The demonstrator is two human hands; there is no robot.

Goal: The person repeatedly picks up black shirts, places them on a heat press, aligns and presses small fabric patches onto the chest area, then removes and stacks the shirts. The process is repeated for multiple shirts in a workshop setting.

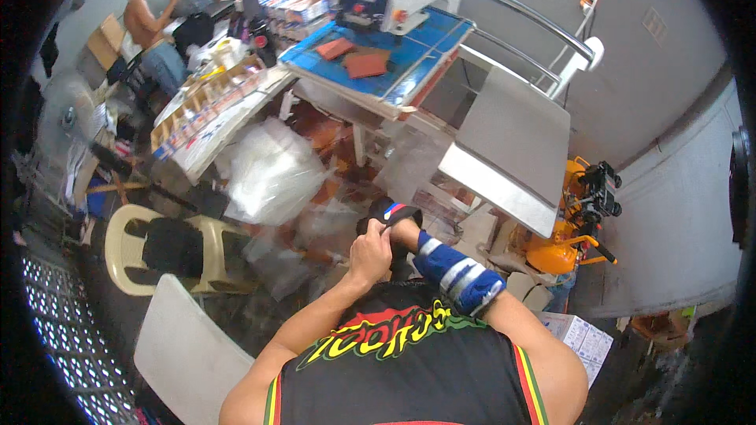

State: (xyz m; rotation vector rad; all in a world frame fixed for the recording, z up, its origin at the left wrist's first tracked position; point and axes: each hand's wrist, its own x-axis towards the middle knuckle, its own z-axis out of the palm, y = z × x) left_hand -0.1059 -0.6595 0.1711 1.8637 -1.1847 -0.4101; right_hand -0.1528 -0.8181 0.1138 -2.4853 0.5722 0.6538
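Note:
In front of my chest is a black cap-like fabric piece (404,212) with a small red, white and blue mark. My left hand (370,255) is closed, pinching its near edge with thumb and fingers. Beside it, my right hand (405,231) reaches in under the same piece, which hides its fingers. A blue cloth band with white stripes (457,270) is wrapped round my right forearm.
Ahead stands a heat-press-like machine with a blue bed (315,57) bearing reddish pieces (366,64). A grey-topped table (516,130) and an orange compressor (551,255) are right; a clear plastic bag (276,169), cream chair (118,244) and person (150,27) left.

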